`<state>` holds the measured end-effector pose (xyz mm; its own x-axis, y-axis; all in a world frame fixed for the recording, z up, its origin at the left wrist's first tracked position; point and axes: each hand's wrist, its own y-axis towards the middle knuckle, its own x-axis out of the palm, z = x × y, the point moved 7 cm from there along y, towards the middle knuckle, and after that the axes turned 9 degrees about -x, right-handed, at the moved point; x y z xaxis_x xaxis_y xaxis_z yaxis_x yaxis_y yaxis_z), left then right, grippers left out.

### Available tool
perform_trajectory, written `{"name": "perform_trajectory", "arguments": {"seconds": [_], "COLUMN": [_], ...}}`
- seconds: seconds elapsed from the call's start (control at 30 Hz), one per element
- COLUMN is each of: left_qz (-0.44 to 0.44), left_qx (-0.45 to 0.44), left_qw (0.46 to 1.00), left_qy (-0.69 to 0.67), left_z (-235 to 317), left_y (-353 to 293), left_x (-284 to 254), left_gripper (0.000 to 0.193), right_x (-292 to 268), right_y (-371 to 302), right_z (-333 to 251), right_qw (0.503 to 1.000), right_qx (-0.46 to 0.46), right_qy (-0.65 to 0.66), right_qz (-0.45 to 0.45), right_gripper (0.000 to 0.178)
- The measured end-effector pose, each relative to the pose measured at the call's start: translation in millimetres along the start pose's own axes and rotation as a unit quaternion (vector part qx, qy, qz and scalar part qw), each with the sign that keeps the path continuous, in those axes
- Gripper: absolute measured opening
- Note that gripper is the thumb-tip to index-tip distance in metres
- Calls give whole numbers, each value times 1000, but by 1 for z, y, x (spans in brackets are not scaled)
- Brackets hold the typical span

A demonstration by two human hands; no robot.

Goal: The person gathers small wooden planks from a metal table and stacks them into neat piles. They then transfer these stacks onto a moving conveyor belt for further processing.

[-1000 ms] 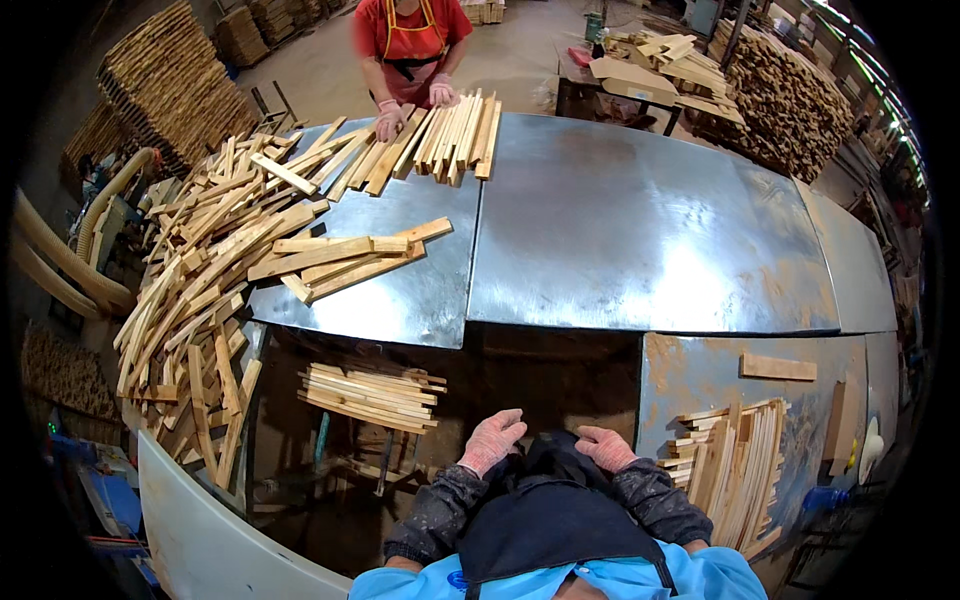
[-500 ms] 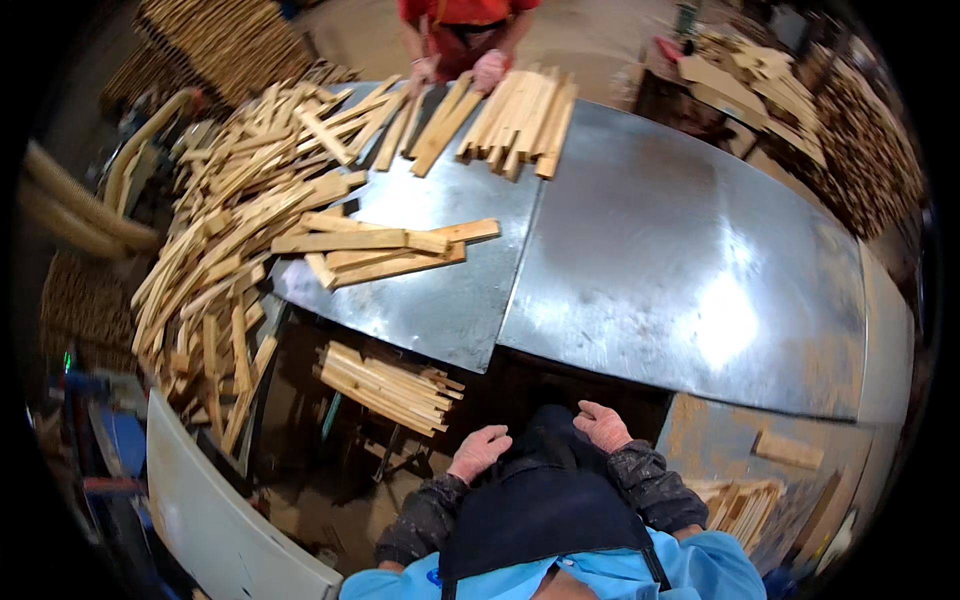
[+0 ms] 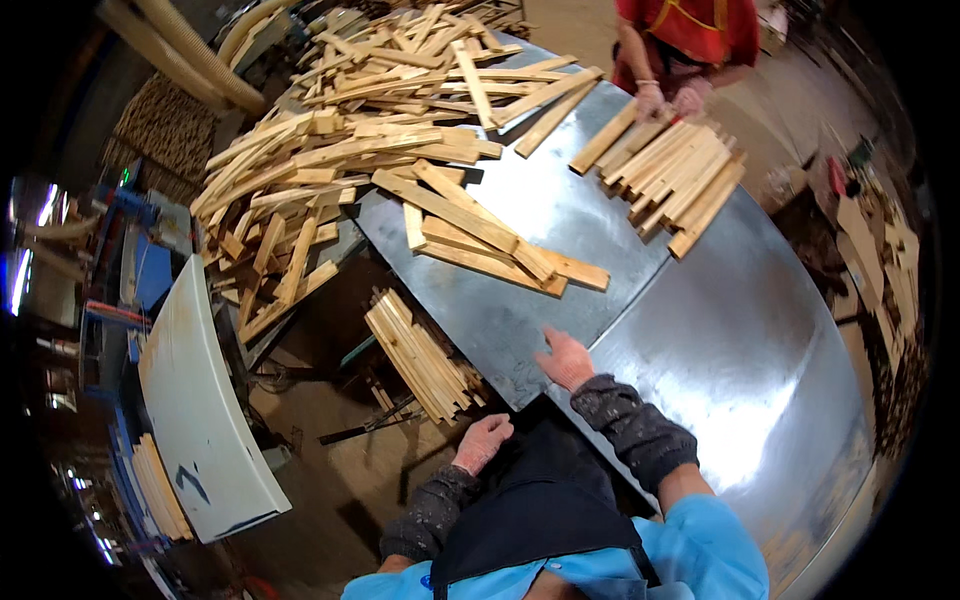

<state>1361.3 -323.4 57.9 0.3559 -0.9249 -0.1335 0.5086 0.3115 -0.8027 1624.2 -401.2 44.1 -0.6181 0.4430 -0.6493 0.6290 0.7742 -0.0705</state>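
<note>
My right hand (image 3: 566,361), in a pale pinkish glove, reaches over the near edge of the metal table (image 3: 650,330), fingers stretched forward and nothing in them. My left hand (image 3: 483,444), gloved alike, hangs low beside my dark apron (image 3: 540,480). Its fingers are loosely bent and hold nothing that I can see. Just beyond it, below the table's edge, lies a bundle of narrow wooden strips (image 3: 415,355). Ahead of my right hand, several loose wooden boards (image 3: 470,225) lie crossed over one another on the metal.
A large jumbled pile of wooden strips (image 3: 330,160) covers the far left. Across the table a co-worker's gloved hands (image 3: 690,98) are at a row of wooden strips (image 3: 675,175). A pale curved panel (image 3: 200,400) stands at left; scrap wood (image 3: 880,250) is heaped at far right.
The view has swung left. My right hand has moved forward from beside the apron to over the metal table. My left hand stays low near the apron.
</note>
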Motion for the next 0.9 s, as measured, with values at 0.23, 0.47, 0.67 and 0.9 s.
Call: {"name": "perform_trajectory", "arguments": {"seconds": [0.23, 0.47, 0.67, 0.9], "left_qz": [15, 20, -90, -161], "left_qx": [-41, -32, 0, 44], "left_qw": [998, 996, 995, 846], "left_qy": [-35, -76, -35, -506], "left_z": [-43, -32, 35, 113], "left_y": [11, 45, 114, 146], "left_x": [-26, -76, -97, -65], "left_gripper": [52, 55, 70, 37], "right_x": [17, 38, 4, 45], "right_y": [205, 268, 266, 131], "right_z": [-66, -43, -35, -72], "right_qw": [943, 951, 969, 884], "right_qx": [-127, -69, -111, 173], "right_qy": [-303, -294, -220, 376], "right_qz": [60, -60, -32, -217], "right_gripper": [81, 82, 71, 57]}}
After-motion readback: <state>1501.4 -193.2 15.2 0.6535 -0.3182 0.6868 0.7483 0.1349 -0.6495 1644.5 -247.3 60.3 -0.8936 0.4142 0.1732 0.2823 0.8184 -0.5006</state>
